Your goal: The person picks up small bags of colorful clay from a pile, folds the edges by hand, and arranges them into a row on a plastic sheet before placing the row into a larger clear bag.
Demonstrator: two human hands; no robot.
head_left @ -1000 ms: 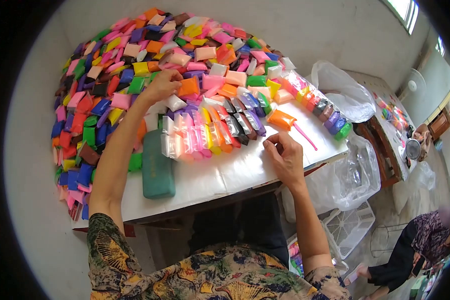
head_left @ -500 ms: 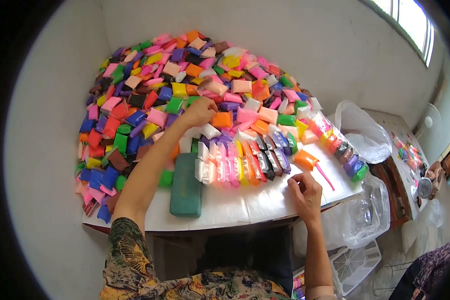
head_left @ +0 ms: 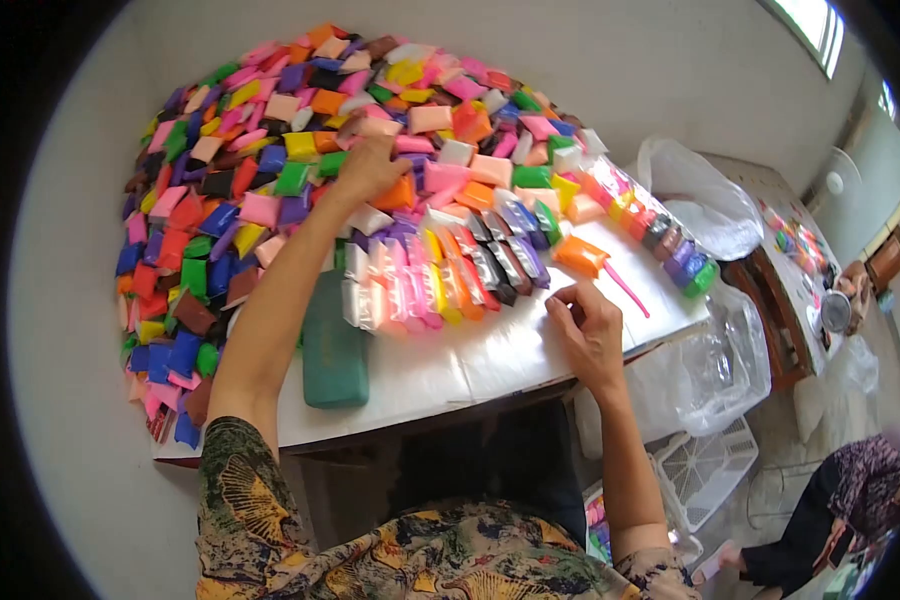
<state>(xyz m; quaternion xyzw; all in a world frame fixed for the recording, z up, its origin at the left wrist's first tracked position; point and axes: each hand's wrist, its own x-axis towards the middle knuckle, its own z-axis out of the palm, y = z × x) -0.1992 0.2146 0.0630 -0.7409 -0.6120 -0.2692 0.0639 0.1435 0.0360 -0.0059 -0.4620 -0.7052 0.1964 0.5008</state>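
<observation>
My left hand (head_left: 372, 170) reaches over the lower edge of a big heap of coloured packets (head_left: 260, 209), its fingers bent down beside an orange packet (head_left: 398, 194); what the fingertips touch is hidden. My right hand (head_left: 588, 325) rests at the white tabletop's front, thumb and fingers pinched together, with nothing I can make out between them. Between the hands lie rows of packets (head_left: 435, 275), ordered by colour from white and pink to black and purple. A green case (head_left: 334, 345) lies left of the rows. An orange packet (head_left: 580, 256) and a pink stick (head_left: 628, 290) lie above my right hand.
A long clear pack of coloured packets (head_left: 660, 230) lies along the table's right side. Clear plastic bags (head_left: 720, 370) hang at the right edge. A white basket (head_left: 708, 470) stands below. Another table (head_left: 740, 185) is at the right, and a seated person (head_left: 840, 510) is at lower right.
The view has shifted, so the table and heap appear further left and higher. More of the other person shows at lower right. Both hands keep about the same places over the table.
</observation>
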